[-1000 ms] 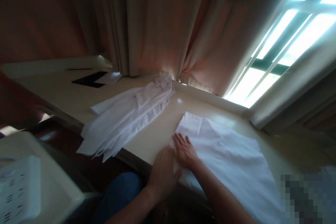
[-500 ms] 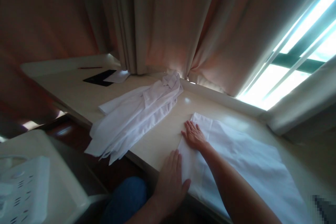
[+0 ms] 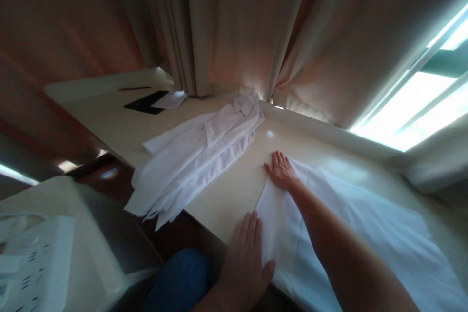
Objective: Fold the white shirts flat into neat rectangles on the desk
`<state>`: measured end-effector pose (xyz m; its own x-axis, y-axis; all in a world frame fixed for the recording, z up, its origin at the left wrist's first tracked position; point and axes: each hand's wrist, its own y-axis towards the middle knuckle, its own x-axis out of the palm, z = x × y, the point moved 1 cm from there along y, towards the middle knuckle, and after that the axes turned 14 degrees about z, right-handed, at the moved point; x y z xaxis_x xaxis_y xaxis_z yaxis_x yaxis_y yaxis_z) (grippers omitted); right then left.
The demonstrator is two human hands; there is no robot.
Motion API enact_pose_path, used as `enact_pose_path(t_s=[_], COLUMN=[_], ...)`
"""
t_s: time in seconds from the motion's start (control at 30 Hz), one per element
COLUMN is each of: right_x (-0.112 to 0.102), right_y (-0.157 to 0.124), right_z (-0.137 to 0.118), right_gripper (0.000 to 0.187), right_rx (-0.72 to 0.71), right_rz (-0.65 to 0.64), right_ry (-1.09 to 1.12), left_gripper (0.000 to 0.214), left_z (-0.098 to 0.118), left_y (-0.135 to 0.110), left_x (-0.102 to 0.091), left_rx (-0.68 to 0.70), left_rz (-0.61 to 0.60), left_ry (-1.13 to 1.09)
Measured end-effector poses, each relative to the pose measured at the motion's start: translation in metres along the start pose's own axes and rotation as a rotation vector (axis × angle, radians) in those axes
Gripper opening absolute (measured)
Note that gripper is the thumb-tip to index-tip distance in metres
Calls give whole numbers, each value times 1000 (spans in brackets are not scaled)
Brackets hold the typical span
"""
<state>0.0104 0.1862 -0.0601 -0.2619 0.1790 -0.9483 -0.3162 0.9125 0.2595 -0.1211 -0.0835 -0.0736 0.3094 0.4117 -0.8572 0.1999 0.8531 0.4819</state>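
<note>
A white cloth (image 3: 351, 209) lies spread over the right part of the pale tabletop (image 3: 215, 209). My right hand (image 3: 281, 171) rests flat on the cloth's far left corner, fingers stretched out. At the near end of the same left edge is my left hand (image 3: 246, 256), its fingers extended and thumb apart, beside the cloth and touching its edge. Neither hand grips anything. To the left lies a white collared shirt (image 3: 197, 156), loosely gathered, with its lower end hanging over the table's front edge.
A black flat item (image 3: 144, 103) and a white paper (image 3: 170, 99) lie at the back left, near a thin dark stick (image 3: 134, 88). Curtains (image 3: 241, 24) hang behind the table. At lower left, a white power strip (image 3: 40, 263) sits on a pale surface.
My right hand has slid slightly away from me to the cloth's far corner. My left hand stays by the near edge. The view has shifted a little.
</note>
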Motion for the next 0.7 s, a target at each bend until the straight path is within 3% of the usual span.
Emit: enact_pose_path(t_s=[0.23, 0.4, 0.47, 0.57, 0.7], right_x=[13, -6, -21, -46, -70], right_y=[29, 19, -5, -64, -158], right_z=[13, -1, -13, -34, -64], right_gripper=[84, 83, 79, 71, 64], right_rx=[65, 119, 88, -10, -108], right_rz=[-23, 36, 124, 202, 184], right_ry=[13, 16, 9, 14, 71], left_gripper=[85, 85, 85, 83, 78], left_z=[-1, 1, 2, 3, 7], left_y=[4, 4, 4, 3, 5], left_x=[-2, -5, -5, -3, -5], left_rx=[11, 28, 20, 6, 3], left_rz=[-22, -3, 16, 59, 132], left_ry=[-2, 9, 11, 9, -32])
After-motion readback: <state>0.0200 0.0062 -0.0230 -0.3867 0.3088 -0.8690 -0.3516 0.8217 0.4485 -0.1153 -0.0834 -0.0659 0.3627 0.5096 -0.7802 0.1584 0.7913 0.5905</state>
